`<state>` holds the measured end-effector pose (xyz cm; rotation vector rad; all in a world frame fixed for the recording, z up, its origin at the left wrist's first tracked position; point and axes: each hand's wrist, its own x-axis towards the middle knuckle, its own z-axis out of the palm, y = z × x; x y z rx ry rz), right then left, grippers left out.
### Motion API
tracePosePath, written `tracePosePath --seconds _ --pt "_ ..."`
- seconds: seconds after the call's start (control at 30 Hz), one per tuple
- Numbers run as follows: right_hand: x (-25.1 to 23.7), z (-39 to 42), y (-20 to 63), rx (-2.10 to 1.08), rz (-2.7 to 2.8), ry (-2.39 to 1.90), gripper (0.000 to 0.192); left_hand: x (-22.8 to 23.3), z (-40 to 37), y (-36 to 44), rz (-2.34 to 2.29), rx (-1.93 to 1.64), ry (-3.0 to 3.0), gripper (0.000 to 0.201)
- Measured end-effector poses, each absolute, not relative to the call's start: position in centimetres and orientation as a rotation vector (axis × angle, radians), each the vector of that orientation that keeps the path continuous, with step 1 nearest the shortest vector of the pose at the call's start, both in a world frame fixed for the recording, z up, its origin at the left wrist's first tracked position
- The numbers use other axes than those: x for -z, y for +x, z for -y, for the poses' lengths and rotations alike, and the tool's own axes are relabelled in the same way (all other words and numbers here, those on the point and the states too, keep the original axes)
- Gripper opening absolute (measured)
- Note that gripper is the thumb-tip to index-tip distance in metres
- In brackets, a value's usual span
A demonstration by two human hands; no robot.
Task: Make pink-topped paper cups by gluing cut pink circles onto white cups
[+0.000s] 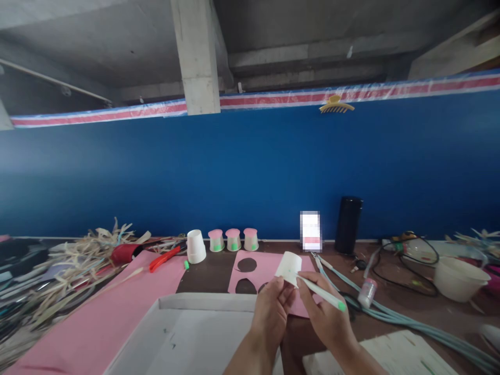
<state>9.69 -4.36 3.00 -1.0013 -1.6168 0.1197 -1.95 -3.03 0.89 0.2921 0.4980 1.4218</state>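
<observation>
Head view: the left hand (273, 307) pinches a white paper cup (289, 268) at centre table, while the right hand (326, 315) grips a green-tipped marker (322, 294), tip on the cup. Marking seems underway; next likely needs turning the cup steadily. Three finished cups (233, 240) stand at eleven o'clock.

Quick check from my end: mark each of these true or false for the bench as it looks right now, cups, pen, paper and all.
1. The left hand holds a white paper cup. True.
2. The right hand holds red scissors. False: it holds a pen with a green end; a red-handled tool lies on the table, far left.
3. Three cups with pink tops stand in a row by the blue wall. True.
4. The pink sheet with round holes is uncut. False: circles are cut out.
5. The black cylinder lies flat. False: it stands upright.
</observation>
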Motion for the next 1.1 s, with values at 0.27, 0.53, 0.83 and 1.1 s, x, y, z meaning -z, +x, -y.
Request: tracePosePath --seconds 0.27,0.53,0.83,1.1 --pt "-2.56 4.09 9.79 -0.147 1.654 -1.009 0.013 -0.91 2.92 -1.8 -0.517 -1.437 0.4 0.012" --pt "-2.48 4.04 9.59 -0.151 1.7 -1.027 0.014 -0.9 2.76 -1.79 -0.548 -1.444 0.407 0.017" --pt "-2.59 4.05 9.53 -0.126 1.701 -1.059 0.016 -1.19 2.94 -1.63 -0.534 -1.432 0.45 0.02" --pt "-2.52 3.86 9.5 -0.129 1.709 -1.077 0.016 -1.41 2.95 -1.54 -0.559 -1.42 0.463 0.019"
